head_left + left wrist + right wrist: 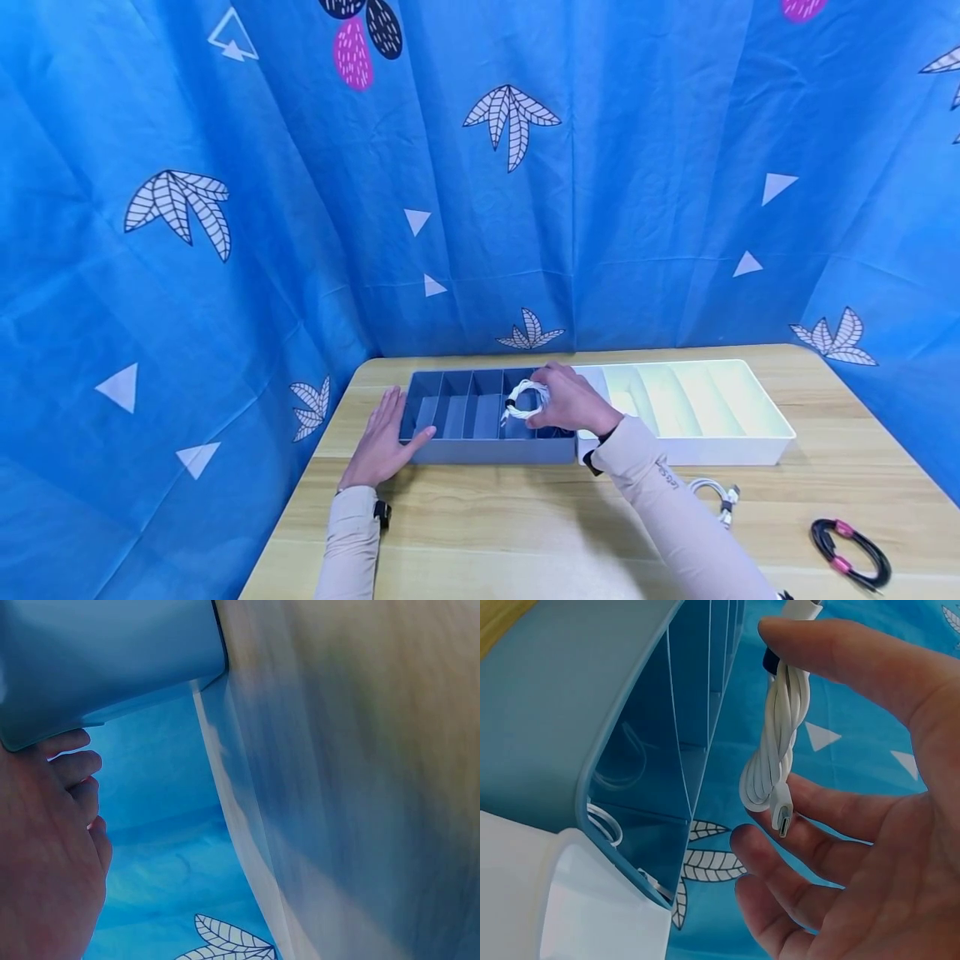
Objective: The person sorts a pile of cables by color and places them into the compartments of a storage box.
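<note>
My right hand (572,400) pinches a coiled white USB cable (527,400) above the grey-blue divided box (491,452). In the right wrist view the white cable (780,727) is bundled with a dark tie, its USB-C plug pointing down. Part of another white cable (606,825) shows inside that box's end compartment. Against the box's left end rests my left hand (384,442), fingers straight and thumb at the front rim. The left wrist view shows the left hand (52,840) beside the box wall (112,660).
A white divided box (720,452) stands directly right of the grey-blue one. On the wooden table (480,533), a coiled white cable (726,498) lies near my right forearm, and a black cable with pink ties (843,567) farther right. A blue curtain (480,208) hangs behind.
</note>
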{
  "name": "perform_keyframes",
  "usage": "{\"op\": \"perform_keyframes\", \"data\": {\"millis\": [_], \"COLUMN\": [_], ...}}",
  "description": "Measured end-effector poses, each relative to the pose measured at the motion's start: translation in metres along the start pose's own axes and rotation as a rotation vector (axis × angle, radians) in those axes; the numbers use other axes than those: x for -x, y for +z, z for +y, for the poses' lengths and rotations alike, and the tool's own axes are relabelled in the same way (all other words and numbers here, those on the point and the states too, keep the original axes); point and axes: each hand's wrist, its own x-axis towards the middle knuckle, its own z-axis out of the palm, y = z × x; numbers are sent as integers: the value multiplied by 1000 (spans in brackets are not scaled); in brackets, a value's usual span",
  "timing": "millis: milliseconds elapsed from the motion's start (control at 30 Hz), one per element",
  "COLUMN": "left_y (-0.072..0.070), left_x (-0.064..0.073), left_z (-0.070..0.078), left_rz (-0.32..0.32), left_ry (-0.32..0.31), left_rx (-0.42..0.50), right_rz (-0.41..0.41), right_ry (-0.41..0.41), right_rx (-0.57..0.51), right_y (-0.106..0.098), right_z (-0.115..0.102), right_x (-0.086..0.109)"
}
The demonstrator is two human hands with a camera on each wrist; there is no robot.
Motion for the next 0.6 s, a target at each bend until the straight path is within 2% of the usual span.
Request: {"op": "perform_keyframes", "data": {"millis": [200,600], "left_y": [0,1], "left_x": [-2,-3], "left_z": [-1,0], "left_rz": [-11,6], "left_ry": [-4,12], "left_rx": [-9,-11], "right_rz": [-2,-3], "right_ry": [5,29], "right_rx": [16,14], "right_y": [2,4], "right_z": [1,3], "right_x": [-4,-9]}}
